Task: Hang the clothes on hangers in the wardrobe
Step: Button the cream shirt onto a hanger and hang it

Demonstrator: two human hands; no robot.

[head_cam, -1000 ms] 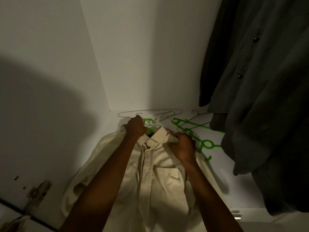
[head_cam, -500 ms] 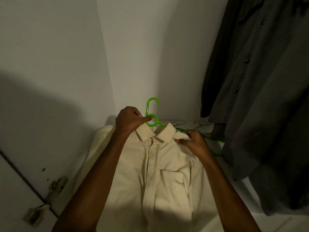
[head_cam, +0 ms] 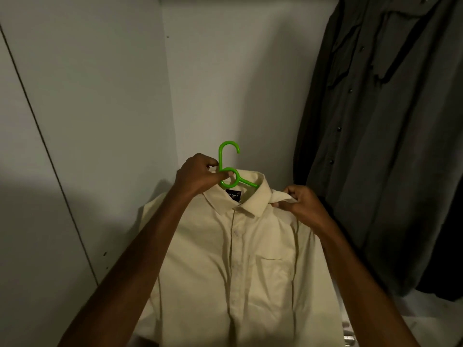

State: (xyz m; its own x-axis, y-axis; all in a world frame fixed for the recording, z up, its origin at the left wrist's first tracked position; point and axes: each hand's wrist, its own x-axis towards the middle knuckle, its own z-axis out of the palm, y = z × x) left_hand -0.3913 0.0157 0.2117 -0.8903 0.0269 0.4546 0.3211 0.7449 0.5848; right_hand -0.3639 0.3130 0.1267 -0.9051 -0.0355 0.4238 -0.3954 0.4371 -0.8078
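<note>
A cream button-up shirt [head_cam: 240,266] hangs in front of me on a bright green plastic hanger [head_cam: 227,159], whose hook and loop stick up out of the collar. My left hand [head_cam: 198,175] grips the hanger at the loop below the hook, thumb through it. My right hand [head_cam: 299,202] pinches a fold of the shirt's shoulder fabric just right of the collar. The hanger's arms are hidden inside the shirt, apart from a short green piece at the collar.
Dark grey button-up garments [head_cam: 390,136] hang at the right, close to my right hand. White wardrobe walls [head_cam: 105,101] meet in a corner behind the shirt. A strip of the white wardrobe floor [head_cam: 411,319] shows at the lower right.
The shirt and hanger have risen from the wardrobe floor. My left hand now holds the hanger loop, and the loose hangers on the floor are out of sight.
</note>
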